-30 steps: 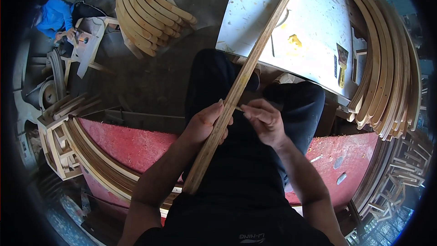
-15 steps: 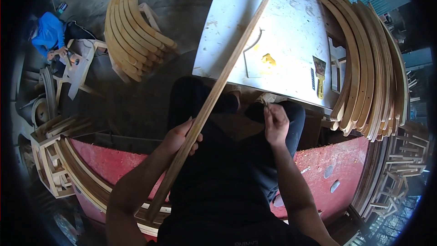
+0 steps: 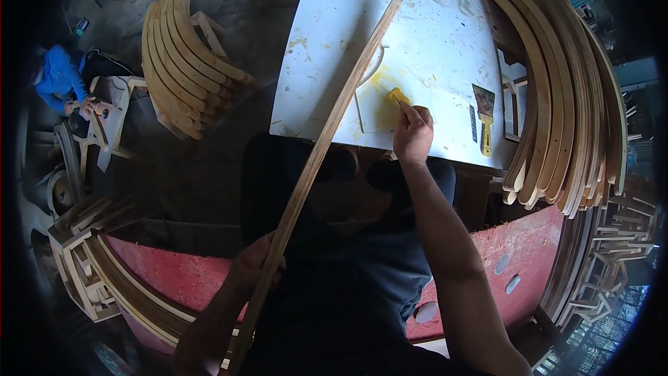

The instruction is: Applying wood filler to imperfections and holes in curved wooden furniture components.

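Note:
My left hand [image 3: 255,266] is wrapped round the lower part of a long narrow wooden slat [image 3: 327,138], which slopes up and to the right over the near edge of the white tabletop [image 3: 320,35]. My right hand [image 3: 415,132] pinches a small thin tool, mostly hidden by the fingers. Its tip meets a dab of yellow paste [image 3: 396,95] on the tabletop. To the right of that hand lie a broad putty knife [image 3: 486,122] with a yellow handle and a narrow dark strip [image 3: 473,124].
Curved wooden slats [image 3: 550,98] are stacked at the right, with another stack [image 3: 184,63] at the far left. A red board [image 3: 515,272] runs behind me, more curved slats [image 3: 132,292] at its left. A person in blue [image 3: 59,77] works at the far left.
My right hand has moved forward from above my lap to the yellow paste on the tabletop. My left hand and the slat have come lower and nearer to me.

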Available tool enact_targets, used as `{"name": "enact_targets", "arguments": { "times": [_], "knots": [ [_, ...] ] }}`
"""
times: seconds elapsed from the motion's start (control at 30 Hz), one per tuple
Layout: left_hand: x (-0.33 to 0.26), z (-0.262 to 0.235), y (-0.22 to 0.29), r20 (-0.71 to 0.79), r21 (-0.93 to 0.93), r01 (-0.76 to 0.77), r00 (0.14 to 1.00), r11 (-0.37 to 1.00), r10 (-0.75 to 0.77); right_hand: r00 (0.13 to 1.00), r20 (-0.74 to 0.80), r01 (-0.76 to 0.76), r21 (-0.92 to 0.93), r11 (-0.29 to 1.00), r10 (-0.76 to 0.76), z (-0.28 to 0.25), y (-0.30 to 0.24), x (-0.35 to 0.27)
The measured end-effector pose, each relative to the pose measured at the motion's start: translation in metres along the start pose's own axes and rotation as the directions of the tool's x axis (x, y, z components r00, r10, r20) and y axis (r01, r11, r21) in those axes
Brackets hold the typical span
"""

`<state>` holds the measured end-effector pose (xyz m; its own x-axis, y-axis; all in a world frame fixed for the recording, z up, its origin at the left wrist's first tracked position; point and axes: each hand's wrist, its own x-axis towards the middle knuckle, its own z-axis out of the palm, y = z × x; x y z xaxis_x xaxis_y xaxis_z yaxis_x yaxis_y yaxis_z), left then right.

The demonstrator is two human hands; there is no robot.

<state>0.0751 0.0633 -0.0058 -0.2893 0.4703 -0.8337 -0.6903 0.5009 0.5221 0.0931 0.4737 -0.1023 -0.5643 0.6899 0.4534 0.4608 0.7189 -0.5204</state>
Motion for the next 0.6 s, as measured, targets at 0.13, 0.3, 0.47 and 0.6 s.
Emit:
{"name": "enact_targets", "arguments": {
  "times": [0.13,0.3,0.47,0.6],
  "knots": [
    [0.004,-0.003,0.005,0.007,-0.034,0.043,0.999,0.998,-0.043,0.998,0.014,-0.056,-0.049,0.997,0.056,0.014,-0.005,0.007],
    [0.004,-0.005,0.01,-0.008,-0.054,0.086,0.996,0.995,-0.086,0.994,0.098,-0.026,-0.232,0.972,0.05,0.016,-0.011,0.009],
    [0.005,-0.004,0.018,-0.001,-0.025,0.058,0.998,0.998,-0.058,0.99,0.133,0.066,-0.205,0.977,-0.039,0.014,-0.009,0.002],
    [0.004,-0.003,0.021,0.012,-0.05,0.063,0.998,0.997,-0.062,0.971,0.21,0.132,-0.08,0.988,-0.113,0.007,-0.008,-0.003]
  ]
}}
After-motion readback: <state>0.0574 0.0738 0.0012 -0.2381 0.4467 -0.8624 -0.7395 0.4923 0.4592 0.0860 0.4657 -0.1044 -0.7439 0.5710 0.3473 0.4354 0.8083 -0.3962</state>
